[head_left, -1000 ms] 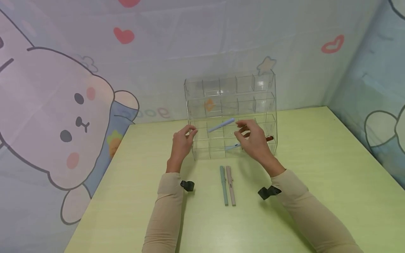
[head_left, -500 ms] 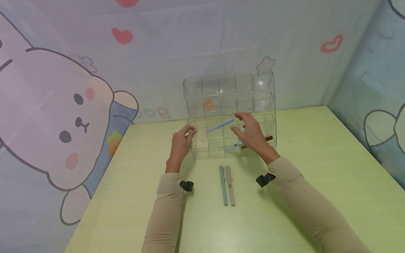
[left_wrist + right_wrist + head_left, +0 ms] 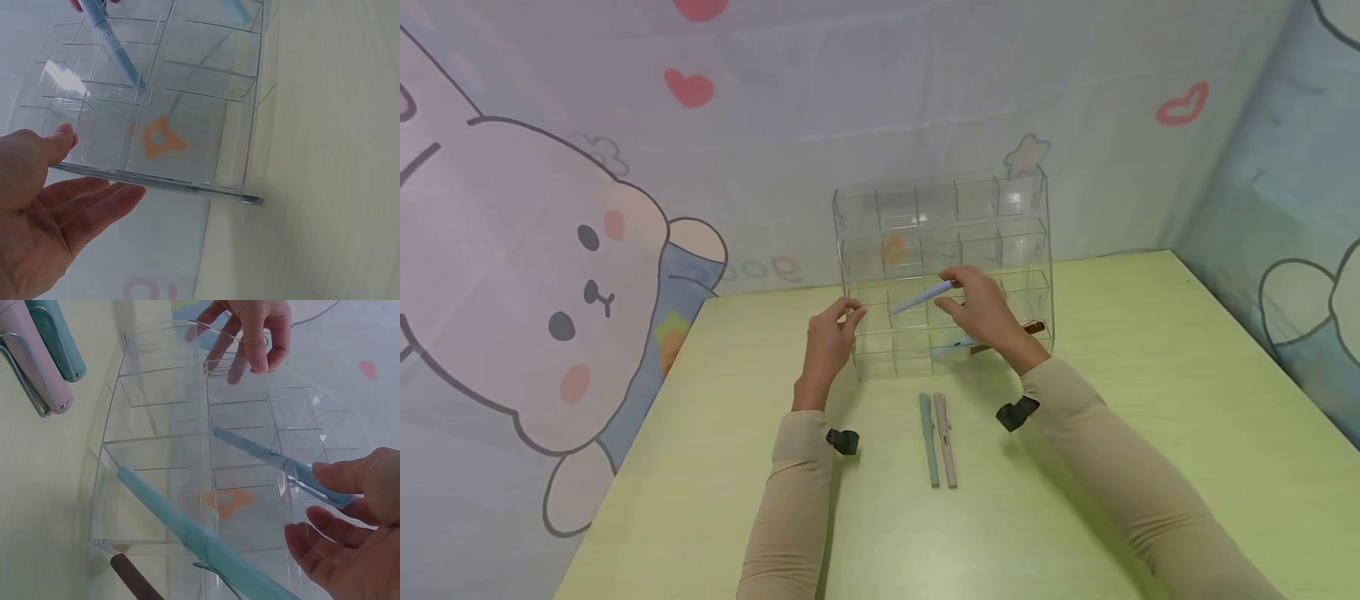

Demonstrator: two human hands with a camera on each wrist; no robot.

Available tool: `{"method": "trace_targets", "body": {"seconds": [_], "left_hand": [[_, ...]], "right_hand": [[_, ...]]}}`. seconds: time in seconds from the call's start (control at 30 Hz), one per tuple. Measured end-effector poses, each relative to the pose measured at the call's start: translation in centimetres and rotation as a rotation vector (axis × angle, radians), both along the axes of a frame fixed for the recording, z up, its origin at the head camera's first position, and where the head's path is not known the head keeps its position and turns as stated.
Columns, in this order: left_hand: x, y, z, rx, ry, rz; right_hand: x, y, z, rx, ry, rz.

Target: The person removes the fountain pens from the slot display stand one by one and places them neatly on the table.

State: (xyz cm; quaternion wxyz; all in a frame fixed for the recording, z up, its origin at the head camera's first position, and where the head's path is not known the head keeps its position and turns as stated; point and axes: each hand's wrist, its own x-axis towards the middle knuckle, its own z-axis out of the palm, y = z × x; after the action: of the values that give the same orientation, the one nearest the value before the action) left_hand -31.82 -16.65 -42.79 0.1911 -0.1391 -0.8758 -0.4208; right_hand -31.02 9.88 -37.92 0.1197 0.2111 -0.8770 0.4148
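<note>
A clear acrylic rack [image 3: 913, 357] with tiered compartments stands on the table. My left hand [image 3: 830, 337] grips its left side panel, thumb [image 3: 59, 145] on the inner face and fingers beyond the edge. A periwinkle-blue pen [image 3: 921, 297] leans to the right in the second tier from the bottom. At its upper, capped end, my right hand [image 3: 981, 312] pinches it between thumb [image 3: 344, 475] and forefinger, the other fingers curving below. In the bottom tier, a light blue pen [image 3: 169, 515] and a dark red-brown pen [image 3: 1035, 327] lean the same way, partly hidden by my right hand.
A green pen [image 3: 929, 442] and a dusty pink pen [image 3: 946, 442] lie side by side on the table [image 3: 880, 517] in front of the rack. Close behind the rack hangs a printed cloth [image 3: 775, 167].
My right hand has moved left from beside the leaning periwinkle-blue pen, spreading its fingers and then closing them on the capped end. My left hand has stayed on the rack's side.
</note>
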Motion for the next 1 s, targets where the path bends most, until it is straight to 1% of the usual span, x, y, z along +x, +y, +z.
{"method": "trace_targets", "body": {"seconds": [0.2,0.37,0.5,0.6,0.73,1.0], "left_hand": [[0.0,0.0,-0.1,0.003,0.002,0.004],[0.0,0.1,-0.1,-0.003,-0.003,0.014],[0.0,0.1,0.0,-0.002,0.002,0.018],[0.0,0.1,0.1,0.008,0.002,0.012],[0.1,0.1,0.1,0.008,-0.006,0.007],[0.0,0.2,-0.1,-0.004,-0.001,0.019]], "right_hand": [[-0.1,-0.3,-0.1,-0.003,-0.002,0.001],[-0.2,-0.5,-0.1,0.002,0.020,-0.020],[-0.1,-0.5,0.1,-0.020,0.045,-0.022],[0.1,-0.2,0.2,-0.082,0.065,-0.013],[0.6,0.1,0.3,-0.199,0.106,0.002],[1.7,0.7,0.2,-0.393,0.214,-0.019]]}}
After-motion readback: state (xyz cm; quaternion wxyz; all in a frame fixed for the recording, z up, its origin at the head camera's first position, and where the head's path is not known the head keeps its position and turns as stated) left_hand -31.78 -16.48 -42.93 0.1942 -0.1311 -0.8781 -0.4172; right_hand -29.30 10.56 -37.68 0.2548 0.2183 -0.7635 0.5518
